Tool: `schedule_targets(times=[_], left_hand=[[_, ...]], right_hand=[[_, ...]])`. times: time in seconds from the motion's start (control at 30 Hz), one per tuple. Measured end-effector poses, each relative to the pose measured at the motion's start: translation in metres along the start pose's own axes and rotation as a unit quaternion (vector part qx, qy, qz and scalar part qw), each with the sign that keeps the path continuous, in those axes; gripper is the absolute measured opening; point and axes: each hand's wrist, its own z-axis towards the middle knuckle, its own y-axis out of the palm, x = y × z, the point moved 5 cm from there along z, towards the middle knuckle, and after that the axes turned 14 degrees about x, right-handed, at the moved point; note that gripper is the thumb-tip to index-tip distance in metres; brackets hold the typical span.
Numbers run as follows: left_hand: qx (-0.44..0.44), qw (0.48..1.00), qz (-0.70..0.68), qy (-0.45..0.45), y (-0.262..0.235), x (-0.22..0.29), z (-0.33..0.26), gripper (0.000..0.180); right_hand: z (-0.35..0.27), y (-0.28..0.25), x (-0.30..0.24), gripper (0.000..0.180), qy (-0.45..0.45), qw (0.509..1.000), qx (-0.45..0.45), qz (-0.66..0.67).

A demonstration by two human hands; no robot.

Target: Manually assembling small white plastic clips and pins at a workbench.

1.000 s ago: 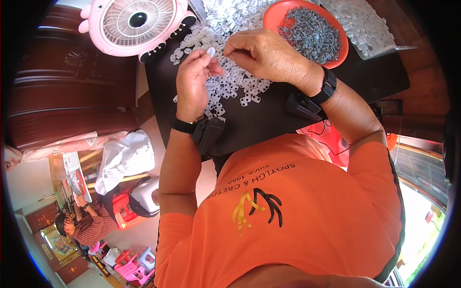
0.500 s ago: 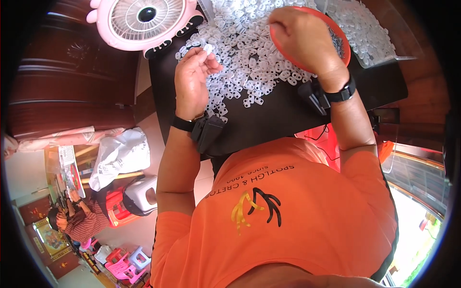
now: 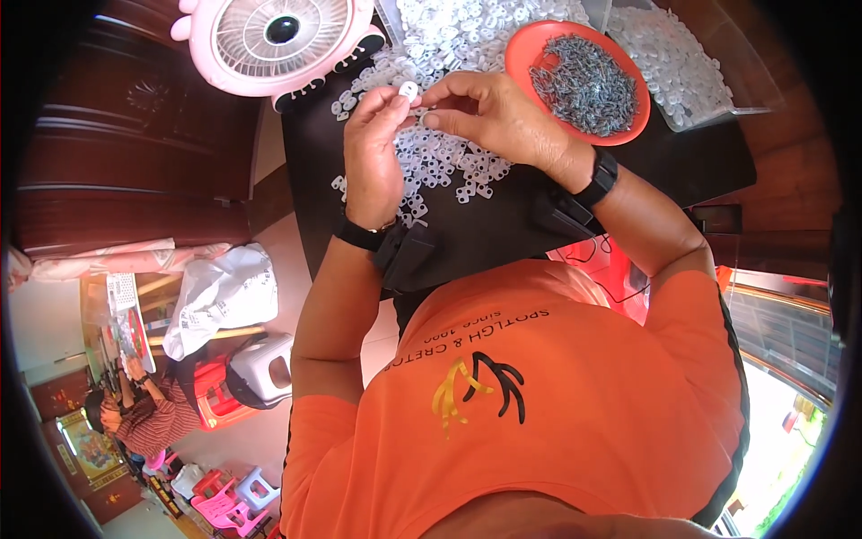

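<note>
Room on the near side, obstacles beyond.
Dark tabletop [image 3: 492,220] leaves passage between the torso [image 3: 575,377] and heaped white pieces [image 3: 462,36], narrowed by the black wrist devices [image 3: 409,255]; beyond, a pink fan [image 3: 283,30] blocks the left, a red dish [image 3: 518,65] and clear tray [image 3: 751,110] the right.

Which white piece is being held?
The piece pinched between the left hand's thumb and fingers, raised at the fingertips. The other white pieces in view lie on the table or in the clear bin.
</note>
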Motion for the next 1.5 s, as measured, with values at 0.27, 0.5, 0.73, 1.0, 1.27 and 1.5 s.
schedule_targets(times=[0.27,0.5,0.73,1.0,1.27,1.5], left_hand=[[-0.037,0.988,0.053,0.138,0.008,0.007,-0.008,0.011],[-0.031,0.973,0.113,0.2,0.007,0.015,-0.009,0.01],[-0.065,0.977,0.144,0.14,0.004,0.002,-0.003,0.01],[-0.09,0.979,0.165,0.08,0.006,-0.003,-0.003,0.017],[-0.025,0.984,0.145,0.104,0.004,0.003,-0.004,0.016],[-0.017,0.98,0.157,0.118,0.007,0.001,-0.008,0.016]], right_hand=[[-0.007,0.01,0.015,0.027,0.278,0.918,-0.147,0.241],[0.001,0.001,0.009,0.026,0.192,0.953,-0.065,0.224],[0.002,0.001,0.013,0.016,0.137,0.97,-0.018,0.198],[0.002,0.001,0.013,0.015,0.129,0.976,-0.051,0.168],[-0.003,0.005,0.008,0.013,0.068,0.993,-0.035,0.092],[-0.003,0.002,0.013,0.018,0.023,0.999,0.012,0.018]])
